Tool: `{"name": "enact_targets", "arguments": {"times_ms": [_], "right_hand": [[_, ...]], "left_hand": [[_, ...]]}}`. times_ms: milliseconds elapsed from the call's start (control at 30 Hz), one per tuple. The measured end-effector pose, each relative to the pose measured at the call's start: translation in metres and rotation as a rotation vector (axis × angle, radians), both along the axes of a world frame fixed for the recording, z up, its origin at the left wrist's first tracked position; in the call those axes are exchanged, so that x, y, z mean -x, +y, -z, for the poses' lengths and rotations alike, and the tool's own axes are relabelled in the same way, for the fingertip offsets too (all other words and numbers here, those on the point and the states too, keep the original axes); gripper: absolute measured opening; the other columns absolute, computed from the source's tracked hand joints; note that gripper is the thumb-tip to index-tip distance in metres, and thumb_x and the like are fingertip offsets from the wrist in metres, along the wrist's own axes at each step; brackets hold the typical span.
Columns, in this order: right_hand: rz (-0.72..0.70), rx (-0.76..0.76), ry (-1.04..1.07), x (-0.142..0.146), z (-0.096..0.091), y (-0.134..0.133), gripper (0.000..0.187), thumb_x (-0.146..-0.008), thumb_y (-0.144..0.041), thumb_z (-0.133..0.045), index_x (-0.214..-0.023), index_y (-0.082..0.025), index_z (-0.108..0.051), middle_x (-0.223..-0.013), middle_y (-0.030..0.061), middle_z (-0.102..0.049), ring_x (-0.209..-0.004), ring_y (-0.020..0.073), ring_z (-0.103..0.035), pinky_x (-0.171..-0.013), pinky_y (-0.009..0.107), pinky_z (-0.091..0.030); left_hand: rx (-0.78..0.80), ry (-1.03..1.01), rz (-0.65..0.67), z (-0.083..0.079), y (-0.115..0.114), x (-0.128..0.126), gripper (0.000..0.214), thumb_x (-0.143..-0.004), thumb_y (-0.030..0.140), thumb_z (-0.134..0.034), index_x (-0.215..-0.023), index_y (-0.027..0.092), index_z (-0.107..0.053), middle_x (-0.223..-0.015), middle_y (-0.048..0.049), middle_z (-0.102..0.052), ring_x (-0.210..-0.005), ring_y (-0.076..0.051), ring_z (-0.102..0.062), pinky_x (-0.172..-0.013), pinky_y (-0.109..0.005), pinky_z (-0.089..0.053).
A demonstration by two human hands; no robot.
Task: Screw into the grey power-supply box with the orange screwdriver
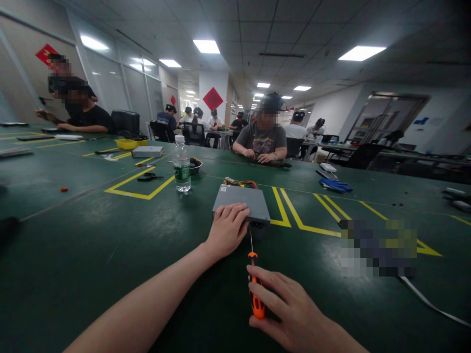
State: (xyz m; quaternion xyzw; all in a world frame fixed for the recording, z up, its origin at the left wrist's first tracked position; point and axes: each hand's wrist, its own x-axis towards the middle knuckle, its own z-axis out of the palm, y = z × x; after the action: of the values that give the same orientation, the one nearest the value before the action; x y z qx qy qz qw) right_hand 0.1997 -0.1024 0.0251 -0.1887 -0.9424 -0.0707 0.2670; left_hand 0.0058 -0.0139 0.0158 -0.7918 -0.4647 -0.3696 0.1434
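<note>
A flat grey metal box lies on the green table in front of me, with coloured wires at its far edge. My left hand rests palm down on the box's near left corner, fingers together and pressing it. My right hand wraps around the orange handle of a screwdriver. The screwdriver's thin shaft points away from me and its tip meets the box's near edge.
A water bottle stands left of the box, with scissors, a small bowl and a yellow tray beyond. Blue gloves lie at the right. A white cable runs at the near right. Other people sit across the table.
</note>
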Motion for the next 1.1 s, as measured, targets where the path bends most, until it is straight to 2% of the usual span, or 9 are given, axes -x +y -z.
{"name": "enact_targets", "arguments": {"times_ms": [100,400,633,800,1100], "right_hand": [[0.011,0.005,-0.068,-0.001,-0.002,-0.001,0.039,-0.088,-0.031,-0.050,-0.124,-0.016,-0.048,-0.122,0.0174,-0.056,-0.104,0.0242,-0.060,-0.079,0.034,-0.053],[0.013,-0.005,0.018,-0.002,0.000,0.000,0.034,-0.092,-0.032,-0.045,-0.118,-0.010,-0.048,-0.119,0.0185,-0.059,-0.101,0.0209,-0.062,-0.082,0.032,-0.052],[-0.053,-0.149,0.085,-0.012,-0.012,-0.002,0.029,-0.086,-0.022,-0.044,-0.109,-0.010,-0.056,-0.101,0.0163,-0.067,-0.081,0.0199,-0.067,-0.069,0.031,-0.054],[-0.033,-0.205,0.130,-0.018,-0.014,-0.001,0.028,-0.080,-0.015,-0.043,-0.103,-0.009,-0.057,-0.097,0.0179,-0.067,-0.084,0.0199,-0.066,-0.068,0.030,-0.054],[-0.013,-0.220,0.151,-0.017,-0.015,0.002,0.026,-0.079,-0.015,-0.044,-0.101,-0.010,-0.057,-0.094,0.0160,-0.068,-0.082,0.0189,-0.066,-0.067,0.029,-0.055]], "left_hand": [[0.003,-0.001,-0.005,0.000,0.000,0.000,0.027,-0.089,0.026,-0.045,-0.115,0.024,-0.049,-0.126,-0.0023,-0.055,-0.118,-0.020,-0.044,-0.096,-0.039,-0.029],[0.006,-0.009,-0.007,-0.002,-0.002,-0.001,0.026,-0.089,0.026,-0.045,-0.114,0.024,-0.050,-0.126,-0.0026,-0.054,-0.118,-0.020,-0.044,-0.096,-0.039,-0.029],[0.013,-0.003,-0.009,-0.002,-0.002,-0.001,0.026,-0.089,0.027,-0.044,-0.114,0.023,-0.051,-0.126,-0.0031,-0.054,-0.118,-0.020,-0.044,-0.096,-0.039,-0.029],[0.024,0.006,-0.009,-0.002,-0.002,-0.001,0.027,-0.089,0.027,-0.043,-0.115,0.023,-0.051,-0.126,-0.0033,-0.054,-0.118,-0.021,-0.044,-0.096,-0.040,-0.029],[0.003,-0.002,-0.016,-0.002,-0.001,-0.002,0.027,-0.088,0.026,-0.046,-0.114,0.023,-0.052,-0.125,-0.0031,-0.055,-0.117,-0.020,-0.045,-0.096,-0.039,-0.030]]}}
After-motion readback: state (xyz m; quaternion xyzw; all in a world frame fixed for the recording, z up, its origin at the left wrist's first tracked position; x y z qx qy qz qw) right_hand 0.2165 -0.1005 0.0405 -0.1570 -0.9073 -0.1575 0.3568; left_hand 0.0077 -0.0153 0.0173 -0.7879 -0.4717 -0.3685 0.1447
